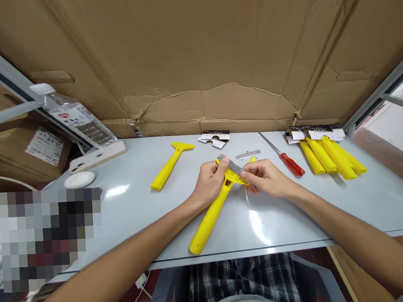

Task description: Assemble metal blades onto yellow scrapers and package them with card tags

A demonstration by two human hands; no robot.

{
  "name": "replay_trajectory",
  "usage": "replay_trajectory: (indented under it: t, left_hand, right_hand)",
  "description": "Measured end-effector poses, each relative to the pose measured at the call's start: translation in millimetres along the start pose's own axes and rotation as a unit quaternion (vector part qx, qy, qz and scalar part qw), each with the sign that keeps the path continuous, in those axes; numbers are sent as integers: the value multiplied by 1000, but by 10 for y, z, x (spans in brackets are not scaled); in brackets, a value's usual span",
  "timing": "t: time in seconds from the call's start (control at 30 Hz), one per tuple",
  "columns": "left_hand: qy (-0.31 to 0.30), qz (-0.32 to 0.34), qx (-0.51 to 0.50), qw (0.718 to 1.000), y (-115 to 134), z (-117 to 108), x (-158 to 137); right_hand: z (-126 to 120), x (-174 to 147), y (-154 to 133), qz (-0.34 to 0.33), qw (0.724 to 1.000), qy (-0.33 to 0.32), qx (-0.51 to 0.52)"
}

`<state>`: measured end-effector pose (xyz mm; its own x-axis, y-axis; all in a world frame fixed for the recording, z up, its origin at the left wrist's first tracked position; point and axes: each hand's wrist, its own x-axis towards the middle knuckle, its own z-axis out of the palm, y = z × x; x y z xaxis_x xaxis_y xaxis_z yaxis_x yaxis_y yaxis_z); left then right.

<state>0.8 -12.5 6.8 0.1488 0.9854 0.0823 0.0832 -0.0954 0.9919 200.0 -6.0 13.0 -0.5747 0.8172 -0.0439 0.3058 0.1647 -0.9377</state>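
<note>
Near the middle of the grey counter (130, 209), the left hand (210, 183) closes its grip around the head of a yellow plastic scraper (210, 218); the long handle slants toward the near edge and rests there, so the tool stays steady. The right hand (268, 179) pinches a thin metal blade (232, 165) against the scraper head with thumb and fingertips. A red-handled screwdriver (288, 161) lies just beside it, and packed yellow scrapers (332, 160) lie toward the far right corner.
</note>
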Motion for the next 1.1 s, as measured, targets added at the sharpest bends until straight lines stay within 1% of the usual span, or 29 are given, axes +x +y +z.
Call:
replay_trajectory:
  t: [0.23, 0.43, 0.57, 0.67, 0.73, 0.77, 0.87, 0.93, 1.1]
  left_hand:
    - [3, 16, -24, 1000, -55, -35, 25]
    - [-23, 28, 13, 999, -39, -71, 59]
    - [-18, 28, 27, 999, -6, -63, 62]
    - [-1, 10, 21, 1000, 29, -43, 48]
    - [-3, -16, 14, 1000, 50, -31, 39]
    - [-16, -34, 10, 999, 59, -26, 35]
    - [-88, -93, -2, 992, 69, -20, 35]
    - [-115, -117, -7, 986, 69, -20, 39]
    - [-86, -132, 13, 987, 94, -26, 37]
  right_hand:
    - [36, -2, -11, 1, 1000, 0, 1]
    - [47, -11, 0, 8, 1000, 8, -7]
    - [63, -10, -13, 16, 1000, 20, -12]
    - [70, -6, -16, 20, 999, 25, -12]
    - [64, 3, -1, 24, 999, 32, -10]
    - [57, 9, 13, 26, 999, 39, -9]
    - [28, 35, 68, 28, 998, 62, -11]
    - [16, 53, 102, 30, 997, 68, -12]
    - [27, 75, 134, 49, 997, 61, 9]
